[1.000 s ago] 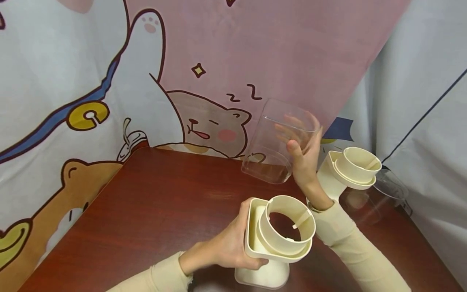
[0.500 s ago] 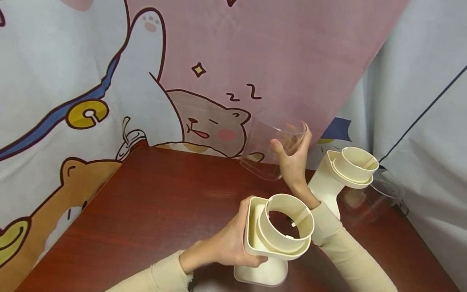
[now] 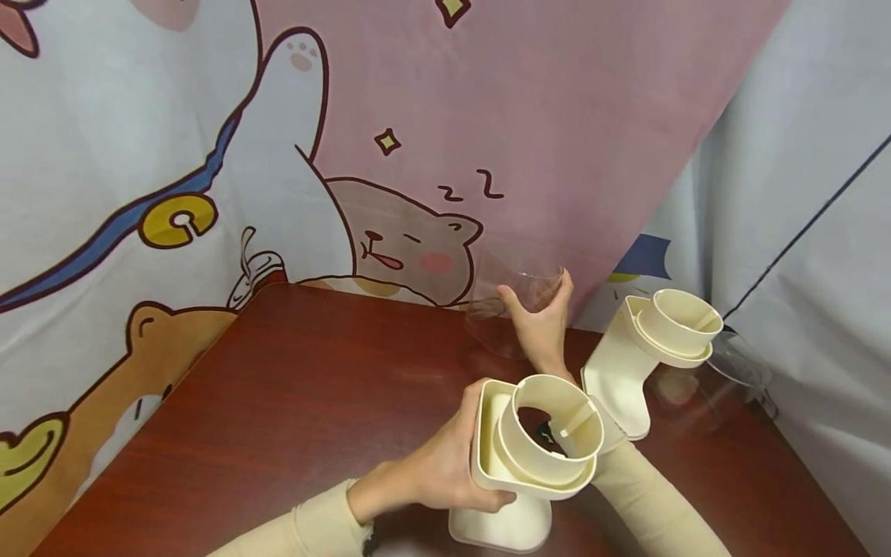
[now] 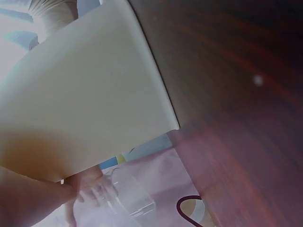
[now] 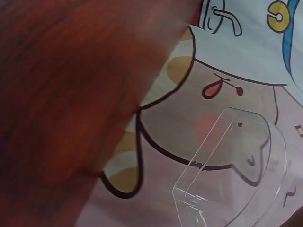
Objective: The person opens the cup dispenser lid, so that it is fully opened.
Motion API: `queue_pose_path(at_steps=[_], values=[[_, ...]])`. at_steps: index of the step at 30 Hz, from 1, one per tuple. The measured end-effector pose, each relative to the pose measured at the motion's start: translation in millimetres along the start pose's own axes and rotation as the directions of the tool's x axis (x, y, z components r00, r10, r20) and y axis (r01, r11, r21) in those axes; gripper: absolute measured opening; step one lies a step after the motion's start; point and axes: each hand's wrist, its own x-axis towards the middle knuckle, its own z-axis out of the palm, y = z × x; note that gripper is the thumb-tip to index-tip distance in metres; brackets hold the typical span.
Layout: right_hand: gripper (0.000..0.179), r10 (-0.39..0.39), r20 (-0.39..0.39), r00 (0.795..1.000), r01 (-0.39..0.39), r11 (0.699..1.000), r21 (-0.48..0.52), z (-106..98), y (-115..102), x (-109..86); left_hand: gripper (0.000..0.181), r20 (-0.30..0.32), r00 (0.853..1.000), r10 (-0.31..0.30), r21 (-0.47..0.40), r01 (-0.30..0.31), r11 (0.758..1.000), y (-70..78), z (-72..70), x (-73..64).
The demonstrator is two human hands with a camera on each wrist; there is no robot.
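My left hand grips a cream plastic stand by its upper part, near the front of the table. The stand carries a round open ring at its top and a wide foot below. Toward the back of the table, my right hand holds a clear plastic container by its side, thumb apart from the fingers. In the right wrist view the container shows rounded edges against the printed cloth. The cream stand fills much of the left wrist view. Whether the container touches the table is hard to tell.
A second cream stand of the same shape stands upright at the right. Behind it lies another clear container, partly hidden. Printed cloth hangs at the back and sides of the red-brown table.
My right hand has moved left and down with the clear container, toward the back of the table. My left hand and its cream stand have stayed nearly in place.
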Motion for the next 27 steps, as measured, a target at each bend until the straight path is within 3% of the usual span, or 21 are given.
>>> queue_pose_path(at_steps=[9, 17, 27], values=[[0.109, 0.018, -0.031, 0.999, -0.019, 0.999, -0.05, 7, 18, -2.9, 0.116, 0.0, 1.0, -0.005, 0.034, 0.005, 0.999, -0.2, 0.6, -1.2], [0.103, 0.018, -0.005, 1.0, -0.019, 0.998, -0.065, 13, 33, -5.3, 0.117, -0.002, 1.0, -0.024, 0.035, 0.024, 0.999, 0.3, 0.7, -1.9], [0.11, 0.031, 0.003, 1.0, -0.031, 0.993, -0.116, 21, 53, -9.1, 0.117, -0.01, 1.0, -0.009, 0.041, 0.01, 0.999, -1.9, 1.4, -0.9]])
